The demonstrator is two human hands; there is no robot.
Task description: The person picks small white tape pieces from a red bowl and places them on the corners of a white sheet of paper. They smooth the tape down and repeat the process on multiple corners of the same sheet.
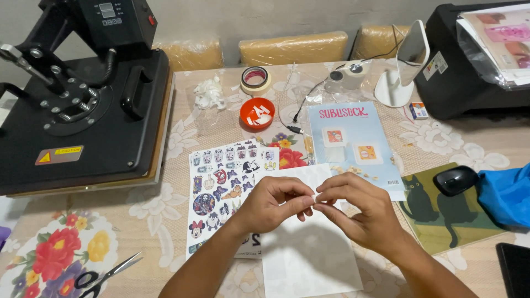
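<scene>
Over a floral tablecloth, pinching a small tape piece between left hand and right hand fingertips, above white paper; sticker sheet just left; best peeling slowly, keeping it flat.

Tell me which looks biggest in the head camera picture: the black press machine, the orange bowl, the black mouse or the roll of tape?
1. Black press machine, by far the largest.
2. Black mouse.
3. Orange bowl and roll of tape look nearly alike; the tape lies farther from the camera, so I won't rank them.
</scene>
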